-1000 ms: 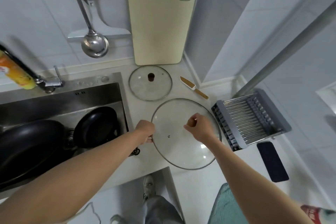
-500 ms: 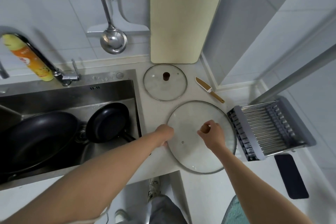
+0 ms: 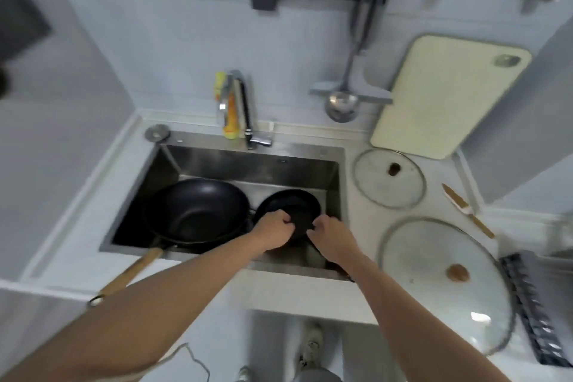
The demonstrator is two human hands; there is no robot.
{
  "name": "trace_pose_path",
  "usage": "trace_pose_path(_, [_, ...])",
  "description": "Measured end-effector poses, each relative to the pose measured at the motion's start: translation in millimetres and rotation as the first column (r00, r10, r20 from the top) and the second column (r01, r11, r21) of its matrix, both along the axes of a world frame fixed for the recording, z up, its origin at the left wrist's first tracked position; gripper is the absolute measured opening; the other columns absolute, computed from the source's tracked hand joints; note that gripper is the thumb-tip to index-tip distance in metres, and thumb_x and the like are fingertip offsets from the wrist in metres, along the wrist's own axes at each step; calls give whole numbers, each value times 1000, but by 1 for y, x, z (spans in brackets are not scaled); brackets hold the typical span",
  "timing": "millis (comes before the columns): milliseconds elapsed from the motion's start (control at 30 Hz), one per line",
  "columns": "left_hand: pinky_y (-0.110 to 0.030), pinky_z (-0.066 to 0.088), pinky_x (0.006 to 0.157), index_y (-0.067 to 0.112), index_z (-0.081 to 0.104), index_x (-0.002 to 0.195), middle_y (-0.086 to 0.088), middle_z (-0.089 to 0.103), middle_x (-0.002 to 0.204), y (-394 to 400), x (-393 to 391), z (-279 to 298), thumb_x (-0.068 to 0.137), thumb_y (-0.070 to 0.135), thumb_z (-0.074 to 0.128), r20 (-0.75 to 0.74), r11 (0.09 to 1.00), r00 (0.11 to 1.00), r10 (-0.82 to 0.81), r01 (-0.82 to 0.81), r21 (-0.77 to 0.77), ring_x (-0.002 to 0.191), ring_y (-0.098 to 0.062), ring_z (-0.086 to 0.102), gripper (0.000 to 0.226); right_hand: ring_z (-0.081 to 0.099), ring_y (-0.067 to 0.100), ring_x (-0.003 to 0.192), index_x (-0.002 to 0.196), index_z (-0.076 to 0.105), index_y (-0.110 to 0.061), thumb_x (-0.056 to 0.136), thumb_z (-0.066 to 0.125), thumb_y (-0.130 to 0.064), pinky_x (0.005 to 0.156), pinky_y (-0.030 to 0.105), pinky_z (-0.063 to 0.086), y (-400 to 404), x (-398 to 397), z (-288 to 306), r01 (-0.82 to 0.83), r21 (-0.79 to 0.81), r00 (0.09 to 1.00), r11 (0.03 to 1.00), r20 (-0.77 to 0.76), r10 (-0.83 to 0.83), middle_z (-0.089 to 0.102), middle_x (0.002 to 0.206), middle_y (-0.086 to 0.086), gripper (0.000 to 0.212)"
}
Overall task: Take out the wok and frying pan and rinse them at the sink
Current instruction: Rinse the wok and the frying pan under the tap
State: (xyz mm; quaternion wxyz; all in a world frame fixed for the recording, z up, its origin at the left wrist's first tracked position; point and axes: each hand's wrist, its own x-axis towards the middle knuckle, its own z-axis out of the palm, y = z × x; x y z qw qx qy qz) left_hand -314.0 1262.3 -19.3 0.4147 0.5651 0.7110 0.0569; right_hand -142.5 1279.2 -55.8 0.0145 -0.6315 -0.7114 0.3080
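Both my arms reach forward over the sink's (image 3: pixel 217 161) near edge. My left hand (image 3: pixel 273 231) is down in the basin with its fingers curled onto the near left rim of the frying pan (image 3: pixel 294 205). My right hand (image 3: pixel 333 239) is curled at the pan's near right rim, though whether it truly grips or only touches, I cannot tell. The frying pan sits in the right half of the basin. Beside it, at nine o'clock, the wok (image 3: pixel 198 211) fills the left half, rims touching, its wooden handle (image 3: pixel 130 273) sticking out over the counter toward seven o'clock. At twelve o'clock, the faucet (image 3: pixel 248 115) rises behind the basin with a yellow bottle (image 3: pixel 230 115) beside it. At three o'clock, on the counter, a large glass lid (image 3: pixel 440 282) lies flat, with a small glass lid (image 3: pixel 389 178) beyond it at one o'clock. A cutting board (image 3: pixel 446 96) leans on the wall, a ladle (image 3: pixel 341 105) hanging to its left.
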Motion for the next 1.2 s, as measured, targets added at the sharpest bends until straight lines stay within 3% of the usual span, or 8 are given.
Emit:
trace_pose_path(167, [-46,39,105,15,44,135,-16,45,137,-74,-168,-15,91,40,50,-448,974,890,85,-168,-150,127,-38,44,50,62,23,108,116,60,-17,93,58,-41,90,32,47,-20,-128,-9,-227,-87,972,970,-82,220,69,110,1,34])
trace_pose_path(300, [-41,43,98,18,40,137,-9,49,129,-131,-247,-15,89,38,53,-576,917,804,148,-330,-225,121,-31,52,54,63,18,105,118,60,-18,93,59,-43,90,31,49,-26,-194,-14,-343,-114,938,932,-90,334,71,106,-2,36])
trace_pose_path(433, [-25,48,55,11,51,114,-3,60,86,-136,-268,-26,88,32,58,-365,836,868,336,-454,-310,69,-19,63,34,63,17,105,120,59,-18,93,59,-44,90,27,48,-16,-229,-15,-408,-130,912,904,-104,396,70,108,-2,37])
trace_pose_path(600, [-29,51,60,4,55,91,-16,69,87,-80,-243,-2,96,22,55,8,806,913,409,-357,-473,54,-20,58,19,66,15,89,115,61,-16,92,61,-46,84,29,53,37,-230,-21,-389,-132,918,912,-139,371,69,95,-3,38])
trace_pose_path(833, [-21,52,44,4,45,112,-20,59,99,7,-205,-4,94,3,51,308,466,362,880,-530,-708,46,-12,57,19,64,19,90,105,63,-14,91,61,-49,84,32,48,159,-186,-19,-205,-2,975,979,-94,203,67,94,0,37])
trace_pose_path(967, [-19,50,43,-1,41,125,-23,61,110,40,-180,-14,94,1,47,339,414,238,910,-529,-740,40,-11,55,31,63,25,84,90,59,-11,88,64,-49,74,30,43,210,-167,-25,-31,14,979,999,-201,33,64,85,6,39])
trace_pose_path(1100, [-21,51,43,-1,40,132,-23,64,104,60,-167,-24,94,0,48,308,375,214,927,-566,-735,41,-14,60,39,58,38,112,131,45,3,90,57,-51,93,39,44,257,-160,-29,168,-91,949,982,-253,-186,60,122,22,69])
trace_pose_path(1200, [-19,51,44,-1,43,129,-19,65,96,61,-171,-22,95,1,49,284,356,215,934,-593,-722,41,-11,59,35,52,40,124,149,25,-12,91,49,-59,104,46,40,278,-169,-34,172,-163,944,972,-256,-210,53,138,21,78])
